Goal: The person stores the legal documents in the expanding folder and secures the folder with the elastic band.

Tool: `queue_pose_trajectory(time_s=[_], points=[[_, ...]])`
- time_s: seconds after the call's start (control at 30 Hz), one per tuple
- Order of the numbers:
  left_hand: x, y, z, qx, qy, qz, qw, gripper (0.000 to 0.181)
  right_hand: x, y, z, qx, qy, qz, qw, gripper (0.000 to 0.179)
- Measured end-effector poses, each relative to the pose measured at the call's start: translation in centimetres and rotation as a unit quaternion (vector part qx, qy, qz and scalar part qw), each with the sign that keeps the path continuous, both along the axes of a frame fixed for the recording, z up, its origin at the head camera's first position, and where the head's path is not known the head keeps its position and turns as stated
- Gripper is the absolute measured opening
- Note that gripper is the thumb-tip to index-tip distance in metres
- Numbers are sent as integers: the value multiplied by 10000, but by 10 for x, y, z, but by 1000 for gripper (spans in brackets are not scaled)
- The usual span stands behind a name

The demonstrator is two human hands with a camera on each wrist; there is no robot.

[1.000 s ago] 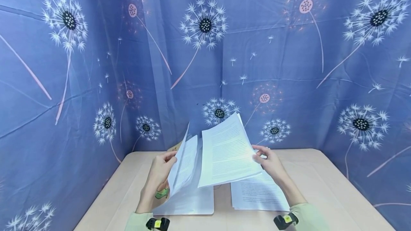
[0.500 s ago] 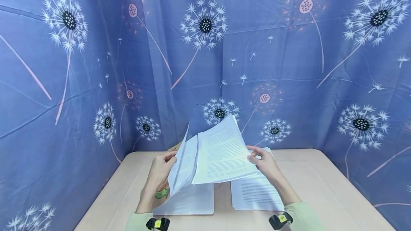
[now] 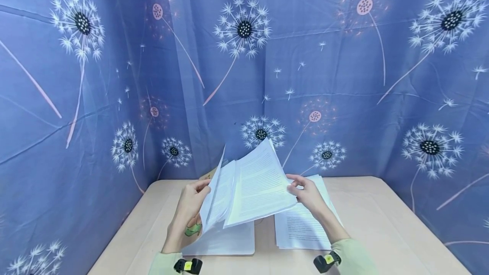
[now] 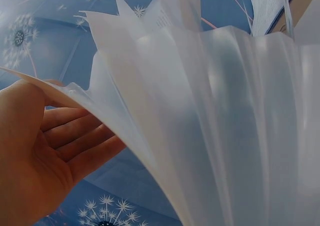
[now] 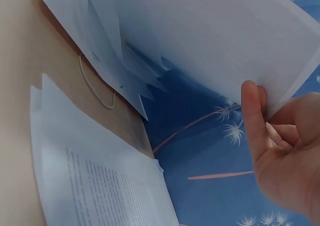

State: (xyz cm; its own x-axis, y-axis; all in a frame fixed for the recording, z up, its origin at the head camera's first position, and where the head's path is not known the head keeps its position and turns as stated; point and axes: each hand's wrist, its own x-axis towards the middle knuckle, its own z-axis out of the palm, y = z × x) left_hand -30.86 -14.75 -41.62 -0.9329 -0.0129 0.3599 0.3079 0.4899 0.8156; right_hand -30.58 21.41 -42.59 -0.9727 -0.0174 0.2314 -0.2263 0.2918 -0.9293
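My left hand (image 3: 191, 200) pinches the raised cover edge of an accordion file folder (image 3: 237, 243). Its translucent pleats (image 4: 235, 110) fan out in the left wrist view, with the thumb over the cover and the fingers behind it. Part of a brown cover with a green drawing (image 3: 192, 229) shows below that hand. Between thumb and fingers, my right hand (image 3: 307, 196) grips the right edge of a printed sheaf of papers (image 3: 261, 186). The sheaf hangs tilted over the folder, its left edge at the opened pockets. Other white sheets (image 3: 228, 181) stand inside the folder.
A second pile of printed papers (image 3: 302, 232) lies on the pale table (image 3: 374, 228) to the right of the folder. A thin elastic cord (image 5: 92, 88) loops out from the folder. Behind the table hangs a blue dandelion-print curtain (image 3: 244, 75).
My right hand has moved left with the sheaf of papers, bringing it over the folder's pockets and uncovering more of the pile on the table. The left hand has stayed in place.
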Motion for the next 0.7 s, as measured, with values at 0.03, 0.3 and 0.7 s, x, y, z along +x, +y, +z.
queue_pose_trajectory(time_s=[0.03, 0.3, 0.7], points=[[0, 0, 0, -1, -5, 8, 10000, 32, 0, -2, 0, 16, -21, 8, 10000, 47], [1, 1, 1, -65, 48, 7, 10000, 32, 0, -12, -6, -10, -64, 53, 10000, 46], [2, 0, -1, -18, -53, -42, 10000, 33, -7, -14, -13, 36, -45, -137, 9999, 44]])
